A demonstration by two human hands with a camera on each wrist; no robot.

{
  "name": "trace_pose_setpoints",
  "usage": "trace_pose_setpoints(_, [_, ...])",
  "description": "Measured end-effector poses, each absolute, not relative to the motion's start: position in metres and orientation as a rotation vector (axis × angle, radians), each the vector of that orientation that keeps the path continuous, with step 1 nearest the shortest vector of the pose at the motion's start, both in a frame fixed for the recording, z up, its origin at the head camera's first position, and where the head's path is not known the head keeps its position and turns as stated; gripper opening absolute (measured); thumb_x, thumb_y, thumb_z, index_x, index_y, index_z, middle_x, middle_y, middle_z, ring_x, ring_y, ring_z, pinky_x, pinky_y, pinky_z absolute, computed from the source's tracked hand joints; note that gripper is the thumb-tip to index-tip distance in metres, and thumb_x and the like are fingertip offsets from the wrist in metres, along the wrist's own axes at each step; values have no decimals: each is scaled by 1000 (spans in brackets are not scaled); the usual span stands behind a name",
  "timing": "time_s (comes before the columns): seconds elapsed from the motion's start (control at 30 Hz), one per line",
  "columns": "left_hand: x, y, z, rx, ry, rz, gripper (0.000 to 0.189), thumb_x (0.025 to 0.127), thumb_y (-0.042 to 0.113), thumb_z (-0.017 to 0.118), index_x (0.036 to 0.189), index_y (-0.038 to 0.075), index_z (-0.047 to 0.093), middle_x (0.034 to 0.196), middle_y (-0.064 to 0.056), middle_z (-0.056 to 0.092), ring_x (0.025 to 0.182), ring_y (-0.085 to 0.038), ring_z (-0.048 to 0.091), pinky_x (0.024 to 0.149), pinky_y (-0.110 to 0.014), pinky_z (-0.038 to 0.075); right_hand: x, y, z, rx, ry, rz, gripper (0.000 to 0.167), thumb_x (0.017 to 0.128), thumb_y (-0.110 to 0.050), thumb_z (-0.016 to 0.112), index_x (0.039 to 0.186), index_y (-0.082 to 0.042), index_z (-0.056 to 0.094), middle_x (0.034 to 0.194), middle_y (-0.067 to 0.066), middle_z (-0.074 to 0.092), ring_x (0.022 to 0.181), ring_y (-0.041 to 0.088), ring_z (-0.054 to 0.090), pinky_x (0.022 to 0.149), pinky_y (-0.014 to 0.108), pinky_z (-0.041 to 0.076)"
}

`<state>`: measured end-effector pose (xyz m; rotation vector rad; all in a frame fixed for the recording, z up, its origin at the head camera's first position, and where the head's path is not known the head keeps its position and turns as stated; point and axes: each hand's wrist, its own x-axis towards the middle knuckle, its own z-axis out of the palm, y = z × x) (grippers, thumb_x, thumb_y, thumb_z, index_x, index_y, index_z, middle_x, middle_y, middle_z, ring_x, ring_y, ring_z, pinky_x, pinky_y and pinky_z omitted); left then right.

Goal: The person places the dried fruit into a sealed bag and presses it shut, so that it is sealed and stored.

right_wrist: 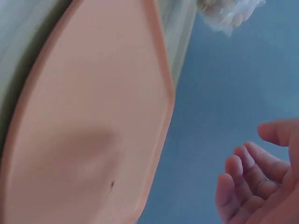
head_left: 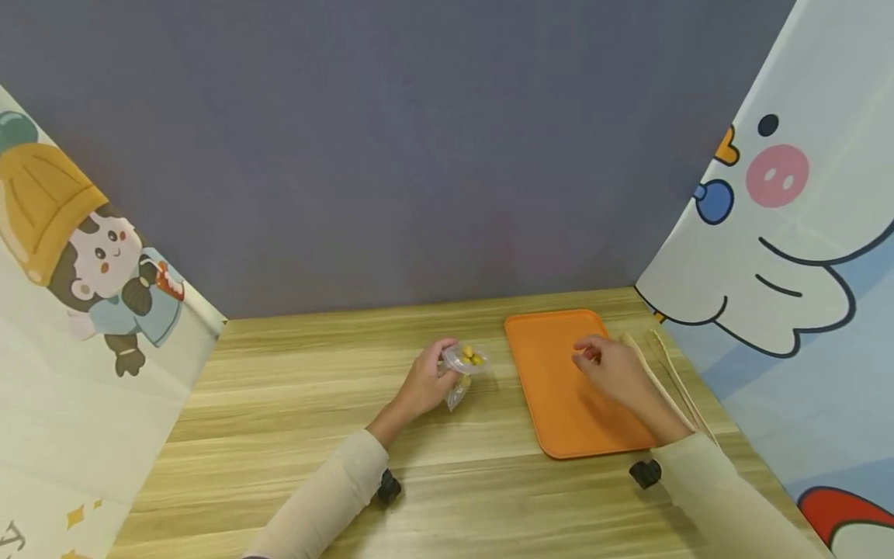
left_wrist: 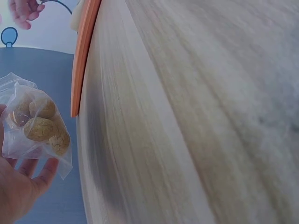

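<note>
My left hand point(head_left: 422, 382) grips a clear plastic bag point(head_left: 457, 393) above the table, left of the orange tray point(head_left: 559, 404). Several yellow-brown, cracked roundish pieces point(left_wrist: 39, 129) lie inside the bag; their exact kind is unclear. From the left wrist view, the fingers point(left_wrist: 46, 173) support the bag from below. Over the tray hovers my right hand point(head_left: 618, 374), its fingers loosely bent and holding nothing. The right wrist view shows the thumb apart from those fingers point(right_wrist: 254, 175).
Long, pale tongs point(head_left: 680, 388) lie along the tray's right side, partly hidden by the right forearm. A grey panel point(head_left: 419, 155) rises behind the wood-grain table point(head_left: 300, 373), and cartoon-printed panels stand left and right.
</note>
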<state>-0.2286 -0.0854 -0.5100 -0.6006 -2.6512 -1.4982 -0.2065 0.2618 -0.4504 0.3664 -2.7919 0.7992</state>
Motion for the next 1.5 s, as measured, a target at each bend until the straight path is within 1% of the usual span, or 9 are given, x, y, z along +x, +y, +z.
trace_pose_setpoints(0.17, [-228,-85,-511,-590,-2638,-1488,53,94,14,64,143,3,49,134,-18,59,122,-30,61,103,-41,55,-207,239,-447,429,-2800,851,21,96,-19,68,111,-6,72,86,4,73,72,13,62,62,26,48])
trace_pose_setpoints(0.43, [-228,-83,-512,-605,-2612,-1457,51,95,13,65,142,2,50,133,-18,60,120,-30,62,103,-42,55,-209,204,-448,512,-2818,926,23,96,-21,68,114,-8,72,86,1,72,73,10,61,64,25,49])
trace_pose_setpoints(0.67, [-229,-81,-510,-607,-2623,-1428,51,95,16,64,142,3,50,133,-17,60,120,-29,61,104,-44,54,-208,174,-449,572,-2876,1019,27,98,-24,67,121,-10,70,90,0,73,74,8,62,65,27,52])
trace_pose_setpoints(0.8, [-228,-80,-509,-603,-2631,-1441,53,94,16,65,143,4,50,132,-16,61,119,-29,61,103,-45,54,-209,156,-450,611,-2894,1071,28,97,-24,67,122,-10,70,87,-2,72,67,7,59,60,25,51])
trace_pose_setpoints(0.9, [-228,-80,-511,-606,-2625,-1443,53,94,14,65,143,4,50,132,-16,61,118,-29,62,103,-45,54,-209,146,-452,651,-2882,1102,28,96,-22,68,121,-8,71,82,-2,71,59,6,54,54,22,47])
trace_pose_setpoints(1.0, [-228,-79,-512,-622,-2610,-1436,52,94,13,65,143,3,50,133,-17,60,119,-30,62,102,-45,55,-209,137,-455,669,-2879,1077,27,95,-22,69,118,-9,72,78,-4,70,54,5,49,51,21,44])
trace_pose_setpoints(1.23, [-227,-77,-513,-649,-2598,-1401,50,96,13,65,142,3,50,135,-18,60,122,-32,61,102,-46,55,-208,127,-457,638,-2911,1018,30,97,-37,68,113,-12,73,63,-10,60,46,5,45,45,21,37])
trace_pose_setpoints(1.5, [-227,-76,-514,-661,-2581,-1383,49,96,14,65,141,1,51,135,-19,60,121,-31,62,102,-45,55,-206,123,-458,605,-2893,1033,25,97,-35,68,104,-12,72,63,-11,63,45,5,45,43,21,35])
